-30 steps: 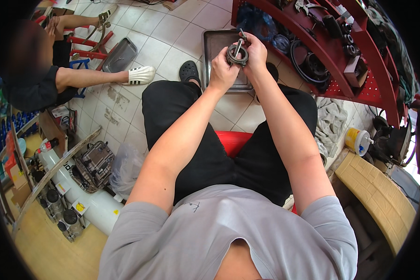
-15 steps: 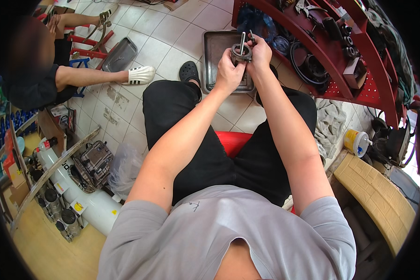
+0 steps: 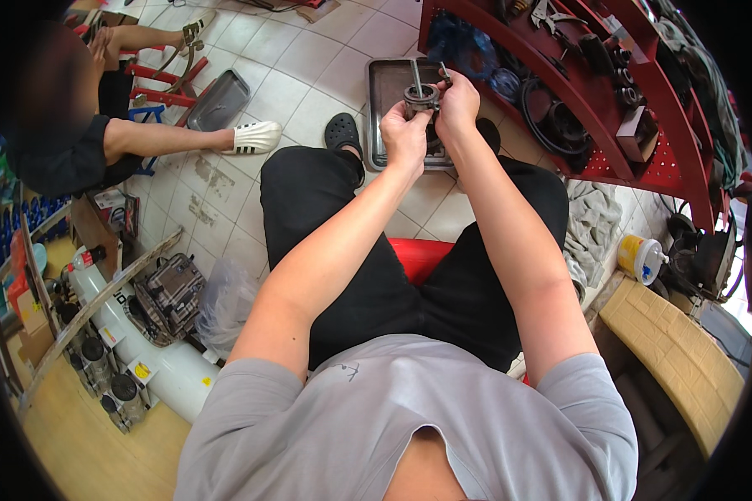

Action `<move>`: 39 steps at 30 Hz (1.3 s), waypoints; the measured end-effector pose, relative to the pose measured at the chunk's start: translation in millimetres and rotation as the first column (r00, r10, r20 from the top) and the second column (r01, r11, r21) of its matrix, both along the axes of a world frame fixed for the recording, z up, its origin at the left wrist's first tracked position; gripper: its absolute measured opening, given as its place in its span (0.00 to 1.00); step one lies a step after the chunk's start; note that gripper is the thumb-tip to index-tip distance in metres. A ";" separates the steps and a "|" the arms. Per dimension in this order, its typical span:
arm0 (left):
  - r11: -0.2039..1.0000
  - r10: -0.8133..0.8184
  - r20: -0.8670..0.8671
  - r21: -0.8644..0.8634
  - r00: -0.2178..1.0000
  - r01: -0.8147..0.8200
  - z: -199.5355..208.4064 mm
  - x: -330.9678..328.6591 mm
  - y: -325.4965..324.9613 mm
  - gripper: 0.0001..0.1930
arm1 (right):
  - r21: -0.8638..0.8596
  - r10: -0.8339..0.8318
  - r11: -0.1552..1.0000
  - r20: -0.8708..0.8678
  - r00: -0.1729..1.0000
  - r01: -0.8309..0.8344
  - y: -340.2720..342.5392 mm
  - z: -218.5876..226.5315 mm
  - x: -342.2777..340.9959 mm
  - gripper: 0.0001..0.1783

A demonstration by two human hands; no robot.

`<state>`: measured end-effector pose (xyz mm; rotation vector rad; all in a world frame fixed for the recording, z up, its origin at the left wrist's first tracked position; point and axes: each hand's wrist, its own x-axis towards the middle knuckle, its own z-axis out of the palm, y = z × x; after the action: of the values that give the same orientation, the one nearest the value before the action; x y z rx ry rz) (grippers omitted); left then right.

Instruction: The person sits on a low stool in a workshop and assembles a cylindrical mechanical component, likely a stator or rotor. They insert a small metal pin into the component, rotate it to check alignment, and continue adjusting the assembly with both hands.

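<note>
My left hand (image 3: 404, 139) is closed around a round dark metal part (image 3: 422, 103) with a ring-shaped top. A pale metal rod (image 3: 416, 75) stands up out of that ring. Close beside it, my right hand (image 3: 458, 108) pinches a small dark pin-like metal piece (image 3: 446, 77), whose tip sticks up past the fingers. What the right palm covers is hidden. Both hands are over a grey metal tray (image 3: 373, 117) on the floor between my feet.
A red workbench (image 3: 618, 171) with tools and parts stands to the right. Rags (image 3: 591, 225) and a white bucket (image 3: 640, 257) lie nearer. On the left are another person's leg (image 3: 167, 138), a second tray (image 3: 219, 100) and a white tank (image 3: 171, 371).
My left hand has shifted slightly left and down with the round part, and its rod now leans left. The gap between the part and my right hand has widened.
</note>
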<state>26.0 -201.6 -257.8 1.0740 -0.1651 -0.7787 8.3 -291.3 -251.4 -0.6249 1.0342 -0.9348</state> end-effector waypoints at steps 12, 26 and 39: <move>0.991 -0.072 0.065 0.118 0.995 0.064 -10.1 3.8 -1.8 0.06 | -0.007 -0.033 0.999 -0.089 0.995 0.033 -2.2 -12.4 -2.3 0.12; 0.890 -0.311 0.235 0.411 0.921 0.195 -5.9 24.1 -5.7 0.05 | 0.280 0.289 0.912 0.080 0.954 -0.300 -8.0 -57.3 -14.2 0.11; 0.866 -0.112 -0.406 0.408 0.907 0.289 -97.5 35.2 -16.4 0.13 | 0.153 0.478 0.861 -0.572 0.667 -0.486 -10.9 -90.2 -31.8 0.17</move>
<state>61.2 -218.0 -355.3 1.3464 0.2494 -1.2434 -23.5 -302.2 -341.7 -1.1899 1.3202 -0.2543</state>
